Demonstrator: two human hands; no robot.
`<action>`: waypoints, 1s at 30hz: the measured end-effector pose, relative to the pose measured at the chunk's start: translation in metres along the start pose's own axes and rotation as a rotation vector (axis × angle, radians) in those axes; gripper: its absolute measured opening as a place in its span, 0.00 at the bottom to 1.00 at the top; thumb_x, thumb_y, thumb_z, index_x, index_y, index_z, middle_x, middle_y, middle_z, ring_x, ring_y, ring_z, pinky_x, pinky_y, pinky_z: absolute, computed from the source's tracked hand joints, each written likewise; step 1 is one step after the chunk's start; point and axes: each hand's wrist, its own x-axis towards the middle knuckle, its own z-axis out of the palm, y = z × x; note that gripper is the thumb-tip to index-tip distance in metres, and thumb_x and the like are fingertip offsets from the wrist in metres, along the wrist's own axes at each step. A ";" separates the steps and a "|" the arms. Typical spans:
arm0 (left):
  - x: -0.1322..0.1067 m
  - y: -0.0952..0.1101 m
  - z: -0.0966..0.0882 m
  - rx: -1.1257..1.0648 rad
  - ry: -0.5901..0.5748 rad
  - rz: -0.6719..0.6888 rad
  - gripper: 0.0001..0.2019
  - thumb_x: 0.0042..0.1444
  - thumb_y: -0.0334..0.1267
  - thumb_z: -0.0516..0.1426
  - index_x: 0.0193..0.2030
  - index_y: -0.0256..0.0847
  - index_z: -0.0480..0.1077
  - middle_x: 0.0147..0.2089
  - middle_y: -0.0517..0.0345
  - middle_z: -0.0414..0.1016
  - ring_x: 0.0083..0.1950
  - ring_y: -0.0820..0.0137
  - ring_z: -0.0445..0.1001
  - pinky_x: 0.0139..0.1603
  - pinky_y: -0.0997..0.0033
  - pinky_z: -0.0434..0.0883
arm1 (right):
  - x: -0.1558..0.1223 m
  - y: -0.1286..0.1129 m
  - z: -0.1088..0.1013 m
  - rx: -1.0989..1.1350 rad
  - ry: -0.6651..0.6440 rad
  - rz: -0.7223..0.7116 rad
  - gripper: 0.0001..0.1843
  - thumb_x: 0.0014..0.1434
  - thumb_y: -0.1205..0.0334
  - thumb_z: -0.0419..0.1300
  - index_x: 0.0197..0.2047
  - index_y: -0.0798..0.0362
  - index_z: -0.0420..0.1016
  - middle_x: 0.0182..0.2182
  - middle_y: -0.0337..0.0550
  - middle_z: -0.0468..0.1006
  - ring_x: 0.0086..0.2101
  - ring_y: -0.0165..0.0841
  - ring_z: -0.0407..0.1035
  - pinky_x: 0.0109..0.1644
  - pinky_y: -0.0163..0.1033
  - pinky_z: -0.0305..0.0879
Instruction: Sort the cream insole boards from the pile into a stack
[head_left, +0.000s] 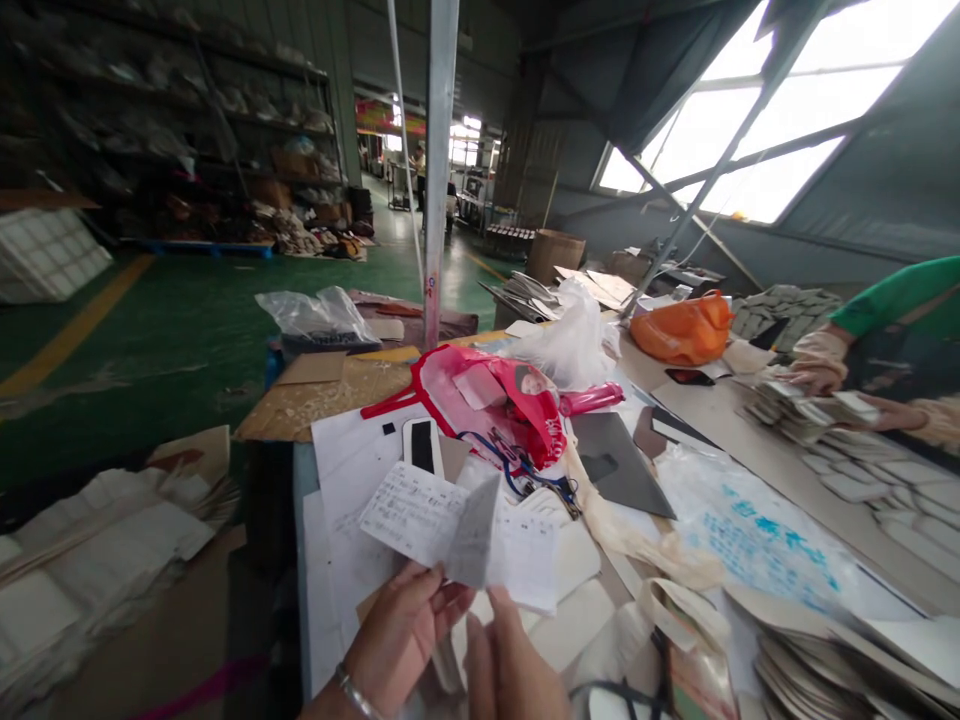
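Observation:
My left hand (401, 630) and my right hand (514, 660) rise from the bottom edge and together pinch a folded, handwritten paper slip (450, 530) held up above the cluttered table (757, 420). Both hands have their fingers closed on the slip's lower edge. A bracelet sits on my left wrist. Just beyond the slip lie a phone (422, 446) on white sheets and a red plastic bag (499, 400) with a blue lanyard and keys.
An orange bag (682, 328) and a white plastic bag (570, 345) sit farther back. A co-worker's gloved hands (821, 365) in green sleeves handle stacks of pale cut pieces at right. A steel pole (439, 170) stands at the table's far edge. Stacked white material lies low left.

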 end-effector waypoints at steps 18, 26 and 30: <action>0.004 0.012 0.004 0.047 -0.152 -0.114 0.31 0.35 0.32 0.66 0.51 0.40 0.69 0.46 0.49 0.78 0.51 0.54 0.73 0.56 0.58 0.66 | 0.031 -0.027 0.020 -0.240 -0.113 -0.207 0.25 0.61 0.65 0.49 0.62 0.47 0.61 0.30 0.43 0.81 0.24 0.36 0.76 0.26 0.34 0.70; 0.016 0.027 -0.001 0.096 -0.261 -0.056 0.12 0.42 0.34 0.64 0.37 0.41 0.76 0.43 0.53 0.78 0.53 0.57 0.71 0.56 0.62 0.67 | 0.045 -0.025 0.029 -0.144 -0.139 -0.164 0.28 0.58 0.68 0.51 0.62 0.45 0.60 0.33 0.42 0.82 0.26 0.36 0.77 0.27 0.33 0.70; 0.027 0.031 -0.001 0.085 -0.257 -0.031 0.14 0.42 0.34 0.64 0.40 0.41 0.75 0.43 0.53 0.78 0.53 0.56 0.71 0.54 0.61 0.69 | 0.053 -0.026 0.036 -0.101 -0.161 -0.147 0.29 0.58 0.71 0.49 0.62 0.49 0.59 0.36 0.44 0.81 0.27 0.37 0.77 0.26 0.33 0.71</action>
